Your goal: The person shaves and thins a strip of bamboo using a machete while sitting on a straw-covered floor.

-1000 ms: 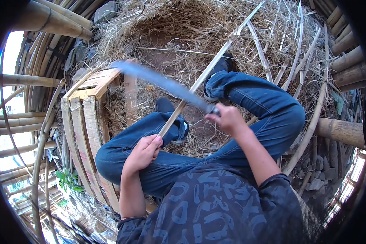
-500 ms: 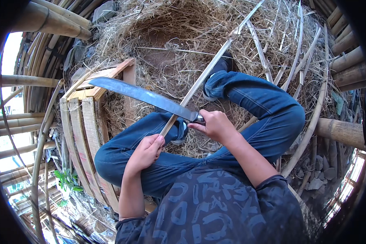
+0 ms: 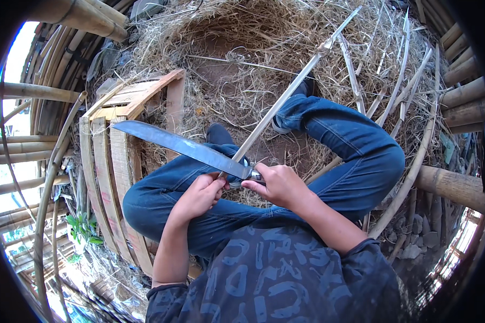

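- While I sit with knees bent, my right hand (image 3: 277, 185) grips the big knife (image 3: 183, 145) by its handle, fingers closed around it.
- My left hand (image 3: 199, 196) pinches the bamboo strip (image 3: 285, 97) just beside the blade.
- I judge the step is shaving the strip; the next stroke needs a steady push away from my fingers.
- Left of the knife stands a wooden crate (image 3: 129, 107); what it holds I cannot tell.

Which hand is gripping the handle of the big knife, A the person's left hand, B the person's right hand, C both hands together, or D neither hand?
B: the right hand is closed around the handle of the big knife, while the left hand holds the near end of the bamboo strip under the blade.
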Tool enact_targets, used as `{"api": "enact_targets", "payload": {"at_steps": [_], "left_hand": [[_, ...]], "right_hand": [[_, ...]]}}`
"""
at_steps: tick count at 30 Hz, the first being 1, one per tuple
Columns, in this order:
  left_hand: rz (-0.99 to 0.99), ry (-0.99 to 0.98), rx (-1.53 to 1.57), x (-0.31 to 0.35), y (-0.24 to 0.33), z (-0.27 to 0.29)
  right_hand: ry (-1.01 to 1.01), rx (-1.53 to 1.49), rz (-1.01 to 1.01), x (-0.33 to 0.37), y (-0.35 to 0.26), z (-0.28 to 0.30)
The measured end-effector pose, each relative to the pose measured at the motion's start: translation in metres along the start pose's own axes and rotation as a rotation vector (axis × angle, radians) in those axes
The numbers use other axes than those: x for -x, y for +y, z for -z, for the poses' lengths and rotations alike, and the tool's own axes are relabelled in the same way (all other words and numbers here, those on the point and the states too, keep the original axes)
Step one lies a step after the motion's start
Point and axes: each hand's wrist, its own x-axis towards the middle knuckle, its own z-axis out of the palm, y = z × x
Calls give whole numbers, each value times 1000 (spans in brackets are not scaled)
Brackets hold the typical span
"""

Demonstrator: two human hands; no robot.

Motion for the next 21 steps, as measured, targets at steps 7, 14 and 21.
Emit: {"api": "enact_targets", "payload": {"at_steps": [7, 14, 21], "left_hand": [[-305, 105, -247, -10, -20, -2], [-321, 172, -353, -7, -16, -6], [-307, 158, -330, 3, -21, 6]], "right_hand": [[-7, 88, 6, -5, 2, 2], [33, 135, 35, -7, 19, 8], [174, 238, -350, -10, 70, 45]]}}
